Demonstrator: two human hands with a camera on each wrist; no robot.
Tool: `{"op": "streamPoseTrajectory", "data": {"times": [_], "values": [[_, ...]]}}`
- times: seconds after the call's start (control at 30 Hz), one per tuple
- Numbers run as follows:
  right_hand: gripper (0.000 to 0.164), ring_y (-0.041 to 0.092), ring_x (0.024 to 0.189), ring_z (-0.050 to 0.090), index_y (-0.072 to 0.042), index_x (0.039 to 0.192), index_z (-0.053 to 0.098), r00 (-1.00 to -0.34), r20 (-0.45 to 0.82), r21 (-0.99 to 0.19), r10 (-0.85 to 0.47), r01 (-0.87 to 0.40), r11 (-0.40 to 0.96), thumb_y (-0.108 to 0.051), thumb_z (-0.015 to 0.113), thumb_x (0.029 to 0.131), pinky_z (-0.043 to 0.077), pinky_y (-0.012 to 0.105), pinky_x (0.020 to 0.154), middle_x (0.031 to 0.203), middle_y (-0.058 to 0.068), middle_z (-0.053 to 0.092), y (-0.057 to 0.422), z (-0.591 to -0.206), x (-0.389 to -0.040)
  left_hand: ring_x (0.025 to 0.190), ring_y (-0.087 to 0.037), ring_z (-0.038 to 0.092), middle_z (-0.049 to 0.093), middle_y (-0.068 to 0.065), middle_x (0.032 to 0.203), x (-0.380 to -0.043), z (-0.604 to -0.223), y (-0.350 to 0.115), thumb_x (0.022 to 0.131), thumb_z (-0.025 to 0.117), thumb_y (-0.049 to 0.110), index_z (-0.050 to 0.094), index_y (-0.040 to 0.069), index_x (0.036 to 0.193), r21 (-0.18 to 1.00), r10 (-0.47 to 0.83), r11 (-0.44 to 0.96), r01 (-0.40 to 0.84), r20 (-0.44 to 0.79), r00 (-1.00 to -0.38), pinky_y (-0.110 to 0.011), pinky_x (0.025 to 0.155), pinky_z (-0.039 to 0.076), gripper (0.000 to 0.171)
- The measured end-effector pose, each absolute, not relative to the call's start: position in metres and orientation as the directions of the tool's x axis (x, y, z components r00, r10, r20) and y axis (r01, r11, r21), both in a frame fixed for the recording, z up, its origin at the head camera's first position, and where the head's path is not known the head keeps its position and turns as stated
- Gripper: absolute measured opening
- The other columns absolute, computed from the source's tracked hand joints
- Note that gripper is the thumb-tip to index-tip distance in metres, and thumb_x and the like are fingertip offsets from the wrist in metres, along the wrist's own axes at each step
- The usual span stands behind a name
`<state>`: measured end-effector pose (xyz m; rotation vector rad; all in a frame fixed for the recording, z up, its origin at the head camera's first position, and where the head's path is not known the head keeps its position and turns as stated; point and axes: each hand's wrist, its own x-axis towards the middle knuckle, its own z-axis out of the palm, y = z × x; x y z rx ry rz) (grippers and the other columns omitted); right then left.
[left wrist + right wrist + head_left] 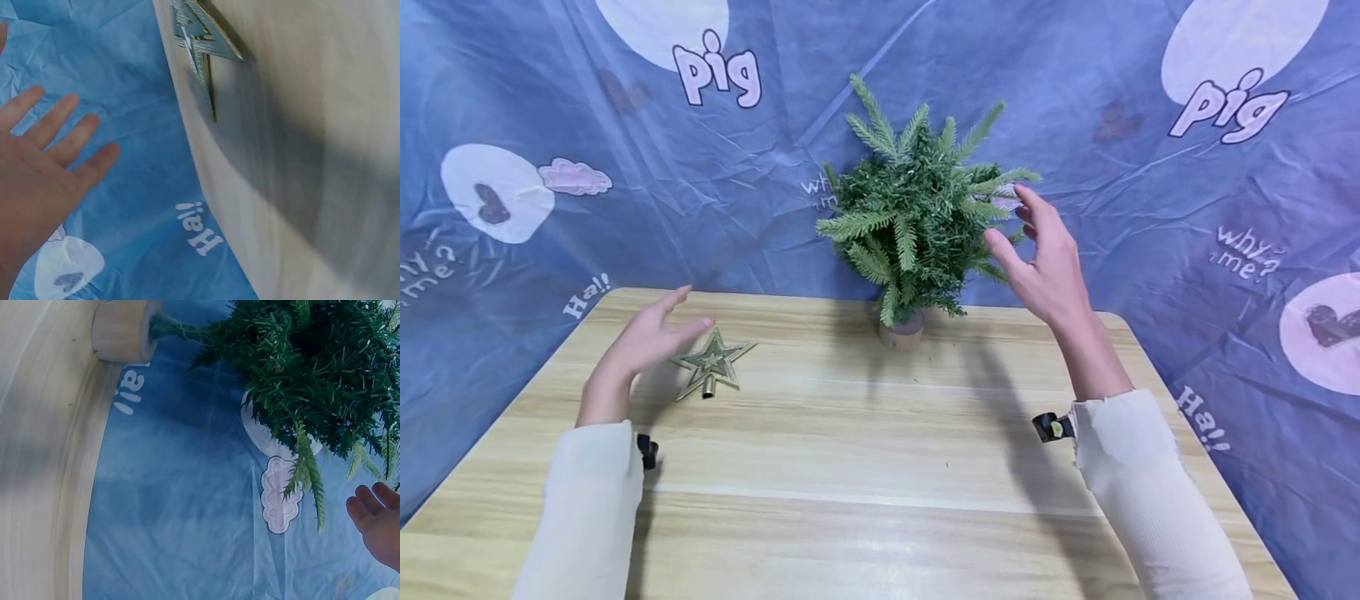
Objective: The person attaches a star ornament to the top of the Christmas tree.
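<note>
A small artificial Christmas tree stands upright on a round wooden base near the table's back edge. Beside its right side my right hand is raised, fingers apart and gently bent, holding nothing. In the right wrist view, part of that hand shows below the tree branches. A gold star tree topper lies on the table at the left. Over and just left of the star hovers my left hand, its fingers spread and holding nothing. The left wrist view shows those fingers loosely extended, apart from the star.
The light wooden table spreads beneath both arms. Behind it and along both sides hangs a blue printed cloth, close to the tree's back. Dark wrist cameras sit at the white sleeve cuffs.
</note>
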<state>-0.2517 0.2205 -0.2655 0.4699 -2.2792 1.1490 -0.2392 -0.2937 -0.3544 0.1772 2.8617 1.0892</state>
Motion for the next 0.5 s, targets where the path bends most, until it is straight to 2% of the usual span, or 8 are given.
{"op": "streamPoseTrajectory", "data": {"times": [0.17, 0.3, 0.5], "values": [[0.067, 0.026, 0.138, 0.045, -0.019, 0.155, 0.041, -0.801, 0.596, -0.654, -0.045, -0.518, 0.551, -0.039, 0.067, 0.096, 0.038, 0.034, 0.114, 0.153, 0.008, 0.043, 0.215, -0.263, -0.254, 0.145, -0.055, 0.019, 0.015, -0.023, 0.165, -0.238, -0.364, -0.302, 0.097, 0.062, 0.051, 0.012, 0.010, 0.163, 0.678, 0.153, 0.731, 0.084, -0.042, -0.987, -0.077, 0.108, 0.018, 0.092], [0.069, 0.025, 0.138, 0.043, -0.017, 0.154, 0.041, -0.800, 0.600, -0.676, -0.022, -0.521, 0.520, -0.036, 0.070, 0.094, 0.038, 0.032, 0.113, 0.152, 0.007, 0.041, 0.211, -0.262, -0.255, 0.145, -0.054, 0.019, 0.018, -0.026, 0.164, -0.236, -0.371, -0.308, 0.096, 0.064, 0.050, 0.014, 0.004, 0.162, 0.691, 0.168, 0.719, 0.073, -0.072, -0.983, -0.075, 0.110, 0.019, 0.095], [0.071, 0.022, 0.138, 0.044, -0.017, 0.155, 0.038, -0.795, 0.607, -0.693, -0.007, -0.533, 0.486, -0.033, 0.071, 0.094, 0.040, 0.034, 0.112, 0.155, 0.007, 0.040, 0.206, -0.261, -0.257, 0.143, -0.055, 0.026, 0.016, -0.029, 0.163, -0.235, -0.379, -0.312, 0.096, 0.068, 0.045, 0.011, -0.002, 0.160, 0.727, 0.209, 0.685, 0.041, -0.143, -0.968, -0.074, 0.111, 0.019, 0.098]]}}
